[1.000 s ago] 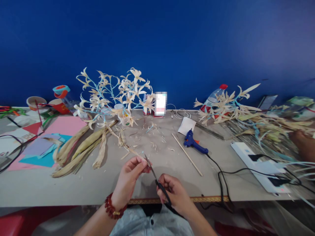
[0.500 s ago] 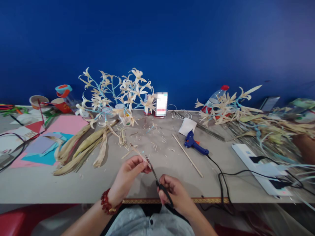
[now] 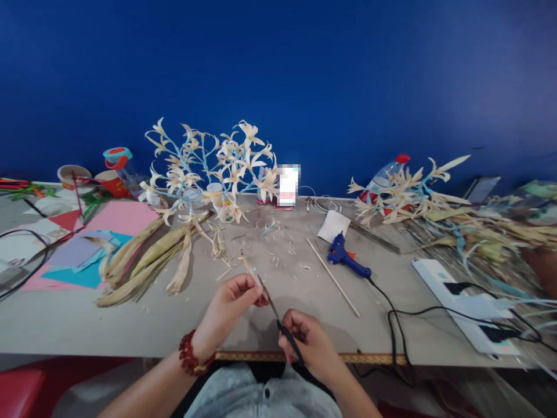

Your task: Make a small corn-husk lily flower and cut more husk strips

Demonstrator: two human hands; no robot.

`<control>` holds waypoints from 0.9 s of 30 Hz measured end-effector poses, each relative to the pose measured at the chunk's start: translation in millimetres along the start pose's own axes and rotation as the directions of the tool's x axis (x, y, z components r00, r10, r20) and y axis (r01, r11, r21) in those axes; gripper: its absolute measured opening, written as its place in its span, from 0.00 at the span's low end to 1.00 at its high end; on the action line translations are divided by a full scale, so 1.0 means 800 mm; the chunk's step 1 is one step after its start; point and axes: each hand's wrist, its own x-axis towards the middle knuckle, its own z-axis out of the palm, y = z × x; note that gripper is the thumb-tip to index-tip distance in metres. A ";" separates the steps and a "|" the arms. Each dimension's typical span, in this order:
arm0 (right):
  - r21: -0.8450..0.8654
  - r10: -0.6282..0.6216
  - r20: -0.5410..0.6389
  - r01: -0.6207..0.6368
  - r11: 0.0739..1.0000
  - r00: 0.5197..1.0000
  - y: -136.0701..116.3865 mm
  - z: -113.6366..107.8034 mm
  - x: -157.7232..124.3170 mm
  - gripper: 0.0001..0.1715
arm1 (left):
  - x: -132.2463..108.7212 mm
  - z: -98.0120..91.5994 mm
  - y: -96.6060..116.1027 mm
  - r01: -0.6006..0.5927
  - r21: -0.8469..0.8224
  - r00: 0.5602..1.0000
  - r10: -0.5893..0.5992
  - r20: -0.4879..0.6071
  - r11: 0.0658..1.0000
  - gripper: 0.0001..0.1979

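Note:
My left hand point(image 3: 235, 302) is closed in a pinch on a thin, pale strip of corn husk point(image 3: 247, 263), whose narrow end points away from me past the fingers. Black-handled scissors point(image 3: 288, 337) are gripped in my right hand point(image 3: 308, 339), fingers wrapped round the handles. Their blades slant up and left, the tips right beside the strip at my left fingertips. Whether the blades touch the strip I cannot tell. Both hands are above the table's front edge. Small pale clippings point(image 3: 273, 258) lie scattered beyond them.
Dried corn husks point(image 3: 152, 261) and coloured paper point(image 3: 117, 219) lie left. Husk flowers on blue stems point(image 3: 235, 151) stand at the back, near a phone point(image 3: 288, 184). To the right are a stick point(image 3: 333, 277), a blue glue gun point(image 3: 348, 258), a power strip point(image 3: 461, 307) and black cables.
The view has shifted slightly. The scissor blades look closer together than before, and the strip's far end points a little more upright. Both hands keep their holds.

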 end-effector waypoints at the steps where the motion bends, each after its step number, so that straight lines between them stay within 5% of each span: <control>1: 0.004 0.000 0.003 0.000 1.000 1.000 0.001 0.000 0.000 0.25 | 0.000 0.000 0.001 0.004 0.006 1.000 -0.004 0.009 1.000 0.09; 19: 0.022 0.010 0.098 -0.012 1.000 0.995 -0.011 -0.011 0.004 0.27 | 0.006 -0.014 0.019 0.035 0.097 0.987 -0.050 0.156 0.995 0.07; 27: 0.027 -0.053 0.105 0.050 0.998 0.993 -0.020 -0.022 0.009 0.29 | 0.004 -0.014 0.032 -0.073 0.221 0.962 0.010 0.271 0.973 0.12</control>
